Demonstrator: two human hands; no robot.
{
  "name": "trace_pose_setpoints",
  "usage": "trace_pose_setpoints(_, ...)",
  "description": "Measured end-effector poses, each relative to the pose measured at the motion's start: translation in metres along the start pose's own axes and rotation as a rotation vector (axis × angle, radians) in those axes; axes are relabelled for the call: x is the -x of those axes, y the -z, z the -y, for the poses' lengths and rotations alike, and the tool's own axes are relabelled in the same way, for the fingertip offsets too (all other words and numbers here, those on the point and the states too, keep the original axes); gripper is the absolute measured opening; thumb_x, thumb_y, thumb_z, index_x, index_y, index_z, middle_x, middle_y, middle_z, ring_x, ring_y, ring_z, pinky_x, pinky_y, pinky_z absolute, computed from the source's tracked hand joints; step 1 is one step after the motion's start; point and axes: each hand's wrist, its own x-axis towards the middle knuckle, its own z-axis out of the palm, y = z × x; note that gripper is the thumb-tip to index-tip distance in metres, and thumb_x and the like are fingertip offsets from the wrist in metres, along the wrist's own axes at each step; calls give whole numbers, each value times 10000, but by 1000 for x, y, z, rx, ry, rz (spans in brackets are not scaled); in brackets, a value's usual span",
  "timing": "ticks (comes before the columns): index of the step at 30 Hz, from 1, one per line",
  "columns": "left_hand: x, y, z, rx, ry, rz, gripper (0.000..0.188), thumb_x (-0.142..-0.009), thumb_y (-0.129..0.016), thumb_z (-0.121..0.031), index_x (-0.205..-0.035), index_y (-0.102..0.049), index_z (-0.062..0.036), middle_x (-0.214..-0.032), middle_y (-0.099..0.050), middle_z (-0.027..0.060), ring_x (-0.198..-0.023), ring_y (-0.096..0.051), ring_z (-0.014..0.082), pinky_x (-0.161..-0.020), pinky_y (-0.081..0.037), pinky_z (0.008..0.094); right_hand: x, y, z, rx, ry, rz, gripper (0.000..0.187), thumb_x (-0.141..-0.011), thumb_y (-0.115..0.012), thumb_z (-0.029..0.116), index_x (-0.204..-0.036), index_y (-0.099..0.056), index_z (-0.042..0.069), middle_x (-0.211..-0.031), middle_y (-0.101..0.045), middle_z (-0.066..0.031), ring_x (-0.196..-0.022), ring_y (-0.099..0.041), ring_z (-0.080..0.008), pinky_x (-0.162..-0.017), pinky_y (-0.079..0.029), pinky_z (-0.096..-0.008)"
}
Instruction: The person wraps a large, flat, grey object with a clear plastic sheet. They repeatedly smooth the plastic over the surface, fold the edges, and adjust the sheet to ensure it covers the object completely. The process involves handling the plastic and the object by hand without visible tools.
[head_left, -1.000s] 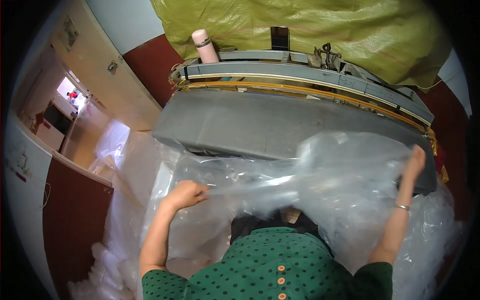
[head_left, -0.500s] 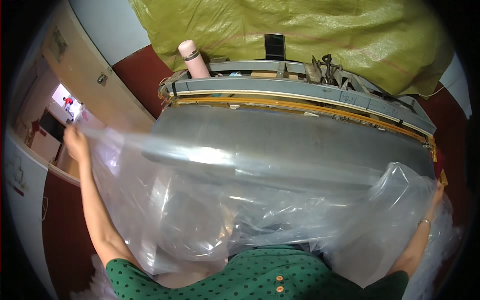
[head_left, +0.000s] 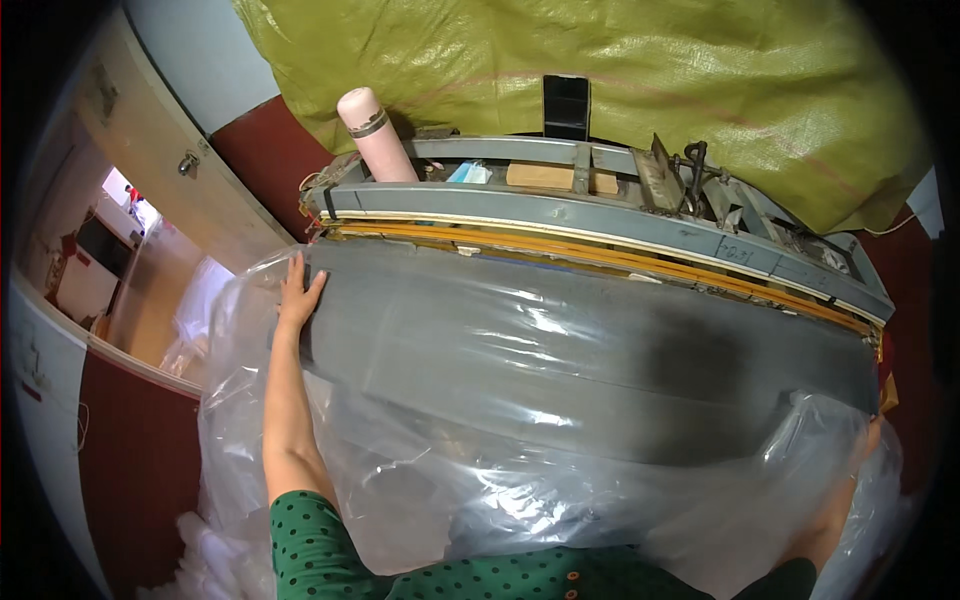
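A wide, clear plastic sheet (head_left: 400,500) lies over the front of a grey work surface (head_left: 600,330) and hangs in loose folds toward my body. On the left end of that surface, my left hand (head_left: 298,295) rests on the film with its fingers stretched out and apart. At the far right end, my right hand (head_left: 872,435) grips the sheet's edge. Folds of film partly cover that hand and forearm, so its fingers show poorly.
Behind the surface runs a grey metal frame (head_left: 520,205) with an orange strip (head_left: 600,250). On it stand a pink bottle (head_left: 378,140) and a metal clamp (head_left: 694,175). A black phone (head_left: 566,108) leans against a yellow-green tarp (head_left: 700,60). An open door (head_left: 190,190) is at the left.
My left hand has come in from the far left and down onto the grey surface, its fingers now spread. The lifted film has settled flatter. My right hand stays near the right end.
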Motion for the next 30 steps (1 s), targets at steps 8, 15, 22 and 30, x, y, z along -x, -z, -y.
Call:
trace_pose_setpoints(8, -15, 0, -37, -25, -360, -31, 689, -815, -608, -311, -1373, -278, -77, -1413, -298, 135, -1298, -251, 369, -1053, -235, 399, -5, 1, -39, 175, -243, 142, 341, -912, -373, 228, -1178, -473, 39, -1060, -591, -192, -967, -563, -341, -794, -423, -413)
trace_pose_setpoints(15, 4, 48, -109, 415, -40, 148, 466, -884, -528, -330, -1229, -485, -20, -1180, -546, 67, -1089, -486, 162, -901, -359, 262, -13, -24, 2, 478, -260, 53, 298, -873, -482, 308, -1027, -597, 81, -969, -617, -192, -876, -595, -366, -747, -467, -453)
trace_pose_setpoints(22, 283, 85, -343, 1048, -436, 1317, 305, -866, -571, -267, -1017, -611, -5, -940, -646, 126, -865, -625, 201, -728, -485, 299, -8, 21, 83, 460, -406, 114, 317, -912, -403, 314, -990, -568, 56, -960, -619, -201, -918, -592, -361, -774, -459, -464)
trace_pose_setpoints(30, 454, -31, -401, 606, -977, 1125, 218, -822, -595, -176, -919, -586, 19, -914, -590, 190, -843, -573, 335, -733, -454, 401, -12, 14, 67, 367, -425, 132, 319, -930, -353, 286, -1002, -554, 48, -967, -619, -202, -928, -591, -362, -770, -460, -461)
